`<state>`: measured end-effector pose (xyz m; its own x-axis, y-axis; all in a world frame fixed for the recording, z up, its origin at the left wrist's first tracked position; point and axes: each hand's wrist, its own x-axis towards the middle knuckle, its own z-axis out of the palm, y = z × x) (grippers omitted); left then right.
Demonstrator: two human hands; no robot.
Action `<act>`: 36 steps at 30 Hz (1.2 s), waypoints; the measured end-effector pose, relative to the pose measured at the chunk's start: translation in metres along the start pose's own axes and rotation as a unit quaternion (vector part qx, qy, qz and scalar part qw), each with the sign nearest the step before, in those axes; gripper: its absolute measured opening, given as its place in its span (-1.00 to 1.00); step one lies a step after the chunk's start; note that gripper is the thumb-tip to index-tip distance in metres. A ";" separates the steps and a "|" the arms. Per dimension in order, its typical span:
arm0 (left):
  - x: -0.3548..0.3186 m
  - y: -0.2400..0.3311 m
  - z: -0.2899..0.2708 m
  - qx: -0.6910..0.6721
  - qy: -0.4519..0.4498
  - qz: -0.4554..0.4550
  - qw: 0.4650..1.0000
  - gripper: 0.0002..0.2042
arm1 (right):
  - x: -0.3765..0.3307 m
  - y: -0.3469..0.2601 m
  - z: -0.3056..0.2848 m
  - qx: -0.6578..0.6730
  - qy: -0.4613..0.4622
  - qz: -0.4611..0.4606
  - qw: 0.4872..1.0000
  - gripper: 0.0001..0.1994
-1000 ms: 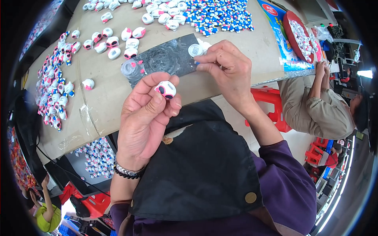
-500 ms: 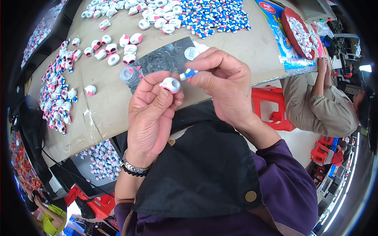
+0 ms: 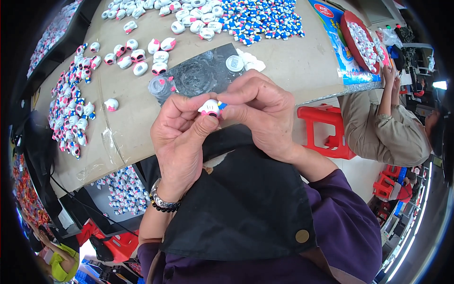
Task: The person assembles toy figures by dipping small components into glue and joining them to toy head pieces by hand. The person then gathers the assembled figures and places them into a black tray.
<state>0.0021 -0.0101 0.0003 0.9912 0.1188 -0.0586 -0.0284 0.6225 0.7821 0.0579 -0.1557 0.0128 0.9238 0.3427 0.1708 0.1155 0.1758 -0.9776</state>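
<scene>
Between the fingertips of my left hand (image 3: 179, 135) sits a small white toy figurine head (image 3: 208, 107) with pink trim and a dark patch. My right hand (image 3: 267, 116) pinches a little blue figurine body (image 3: 222, 105), its end pressed against the head's side. Fingers cover most of the body, so how deep it sits in the head is hidden. Both hands meet over the table's near edge, just in front of a dark mat (image 3: 208, 64). On that mat are a small clear tub (image 3: 158, 86) and some pink bits.
Loose white heads (image 3: 196, 23) and a heap of blue bodies (image 3: 265, 23) lie at the far side. Joined figurines (image 3: 68, 111) pile up at left; more fill a grey bin (image 3: 124, 191) below. A red stool (image 3: 326, 132) and a seated person (image 3: 388, 123) are at right.
My right hand has brought the blue body leftward against the white head. My left hand has turned the head, so its hole no longer shows.
</scene>
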 end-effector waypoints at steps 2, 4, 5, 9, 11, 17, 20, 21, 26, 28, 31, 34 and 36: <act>-0.003 0.000 0.000 0.016 0.002 -0.005 1.000 -0.76 | -0.003 0.006 0.000 0.007 0.008 -0.011 1.000 -0.91; -0.005 -0.001 -0.001 0.031 0.003 -0.009 0.999 -0.77 | -0.007 0.010 -0.001 -0.002 -0.013 -0.050 0.999 -0.90; -0.005 -0.002 -0.001 0.042 -0.003 0.004 0.999 -0.77 | -0.007 0.009 -0.002 -0.003 -0.012 -0.050 0.999 -0.90; -0.010 0.000 -0.006 0.050 -0.011 0.007 0.999 -0.75 | -0.009 0.008 0.001 -0.061 -0.038 -0.100 0.992 -0.87; -0.012 0.002 -0.007 0.036 0.002 0.006 0.999 -0.75 | -0.006 0.004 0.000 -0.077 -0.042 -0.115 0.990 -0.85; -0.018 0.027 -0.046 0.070 0.057 0.030 0.996 -0.77 | 0.043 -0.005 -0.045 -0.294 0.017 -0.092 0.951 -0.77; -0.024 0.045 -0.077 0.236 0.156 0.131 0.950 -0.74 | 0.078 0.017 -0.083 -0.518 0.021 -0.173 0.837 -0.80; -0.025 0.047 -0.089 0.316 0.192 0.170 0.913 -0.74 | 0.079 0.020 -0.087 -0.509 0.017 -0.176 0.842 -0.80; -0.021 0.065 -0.129 0.630 0.318 0.255 0.661 -0.80 | 0.084 0.024 -0.088 -0.603 -0.004 -0.159 0.782 -0.86; -0.016 0.067 -0.130 0.650 0.335 0.240 0.638 -0.81 | 0.083 0.022 -0.083 -0.602 -0.008 -0.150 0.784 -0.86; -0.013 0.070 -0.136 0.663 0.347 0.244 0.617 -0.80 | 0.082 0.020 -0.082 -0.607 -0.014 -0.168 0.776 -0.84; -0.014 0.069 -0.126 0.716 0.317 0.260 0.565 -0.72 | 0.081 0.016 -0.083 -0.538 0.001 -0.123 0.834 -0.88; -0.013 0.069 -0.121 0.729 0.307 0.292 0.538 -0.70 | 0.081 0.013 -0.083 -0.486 0.039 -0.110 0.866 -0.87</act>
<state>-0.0288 0.1252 -0.0198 0.6259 0.4761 0.6178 0.2627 -0.8745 0.4077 0.1649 -0.2021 0.0041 0.8582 0.3293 0.3937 0.5091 -0.6438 -0.5712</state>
